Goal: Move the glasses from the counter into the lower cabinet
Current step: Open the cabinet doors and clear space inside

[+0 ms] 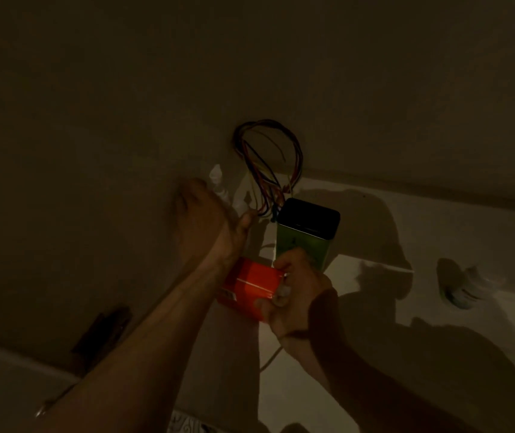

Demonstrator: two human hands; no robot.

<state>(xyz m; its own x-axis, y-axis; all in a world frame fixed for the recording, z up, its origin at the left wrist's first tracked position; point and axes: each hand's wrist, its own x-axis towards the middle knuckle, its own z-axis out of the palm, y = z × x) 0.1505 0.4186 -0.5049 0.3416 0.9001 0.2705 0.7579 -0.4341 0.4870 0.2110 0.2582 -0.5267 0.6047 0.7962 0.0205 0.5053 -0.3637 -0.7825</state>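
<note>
The scene is dim. My left hand (211,220) reaches forward with its fingers curled around a clear glass (218,182), which shows only as bright glints above the knuckles. My right hand (296,292) is lower and closer, gripping a small clear glass (282,292) in front of an orange box (250,284). Another clear glass (468,289), blurred, lies or stands on the white counter (437,232) at the right. The lower cabinet is out of view.
A green tin with a black lid (307,232) stands behind my right hand, touching the orange box's far side. A loop of coloured wires (268,164) hangs from the wall above it. A dark object (103,332) sits low on the left.
</note>
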